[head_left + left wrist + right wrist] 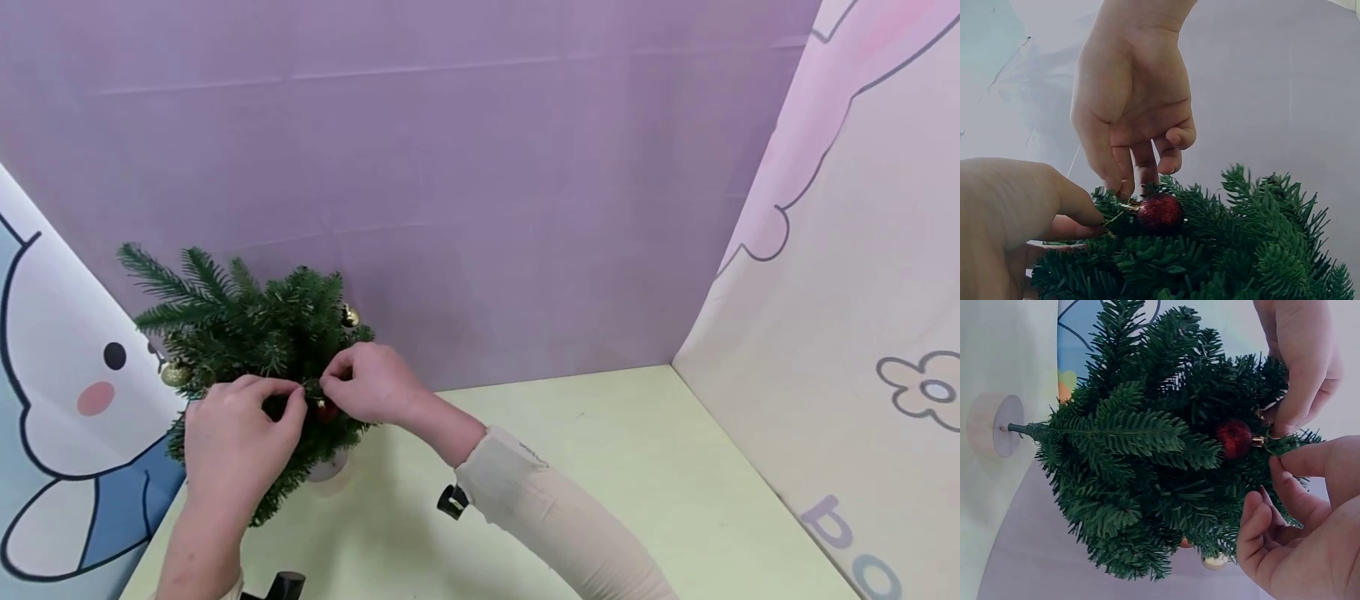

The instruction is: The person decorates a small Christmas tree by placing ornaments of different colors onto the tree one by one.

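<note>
A small artificial Christmas tree (pixel 277 333) stands at the left of the table on a round pale base (pixel 1009 425). Among its branches hangs a glittery red bauble (pixel 1160 214) with a gold cap and a thin gold string (pixel 1116 219). From the near left, my left hand (pixel 236 433) reaches in, thumb and forefinger pinching at the string beside a branch. Opposite it, my right hand (pixel 378 387) pinches the string close to the cap (pixel 1258 442); its other fingers are loosely bent. Needles partly hide both sets of fingertips.
Gold baubles hang on the tree's left side (pixel 176 373) and right side (pixel 350 316). The pale green tabletop (pixel 600 450) stretches to the right. Behind rises a purple backdrop (pixel 487 167), with cartoon-printed panels on the left (pixel 67 333) and right (pixel 840 333).
</note>
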`<state>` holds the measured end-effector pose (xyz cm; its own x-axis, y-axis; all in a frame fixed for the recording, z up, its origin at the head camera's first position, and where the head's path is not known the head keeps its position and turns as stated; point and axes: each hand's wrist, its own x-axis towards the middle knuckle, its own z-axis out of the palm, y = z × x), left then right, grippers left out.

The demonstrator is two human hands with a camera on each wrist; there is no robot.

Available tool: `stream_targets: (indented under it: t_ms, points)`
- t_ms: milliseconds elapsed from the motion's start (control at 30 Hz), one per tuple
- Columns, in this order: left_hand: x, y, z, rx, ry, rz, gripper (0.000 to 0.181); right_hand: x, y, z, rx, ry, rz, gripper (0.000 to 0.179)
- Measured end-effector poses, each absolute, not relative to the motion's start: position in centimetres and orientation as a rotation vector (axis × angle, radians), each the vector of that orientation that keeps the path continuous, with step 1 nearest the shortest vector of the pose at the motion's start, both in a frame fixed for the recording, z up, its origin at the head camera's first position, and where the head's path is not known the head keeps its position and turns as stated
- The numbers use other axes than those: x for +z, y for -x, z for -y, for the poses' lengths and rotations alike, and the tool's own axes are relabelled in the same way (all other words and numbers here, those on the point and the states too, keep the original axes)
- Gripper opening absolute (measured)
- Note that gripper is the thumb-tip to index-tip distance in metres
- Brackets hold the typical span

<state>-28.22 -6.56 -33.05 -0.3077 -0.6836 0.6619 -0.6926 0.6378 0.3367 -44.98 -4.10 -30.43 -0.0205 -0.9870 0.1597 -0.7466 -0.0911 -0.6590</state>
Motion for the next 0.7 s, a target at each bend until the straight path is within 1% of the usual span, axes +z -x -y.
stream_targets:
  t_ms: [100, 400, 700]
  points:
    - [-33.4, 28.3, 6.6, 0.018, -1.062, 2.026, 0.015, -30.8, 44.9, 4.2, -0.845, 1.89, -1.808, 0.018]
    - [-34.5, 28.5, 6.6, 0.055, -0.989, 1.968, 0.014, -32.2, 44.9, 4.0, -0.851, 2.079, -1.821, 0.018]
    - [-35.1, 28.6, 6.3, 0.075, -0.89, 1.892, 0.012, -32.9, 45.0, 3.3, -0.879, 2.143, -1.813, 0.017]
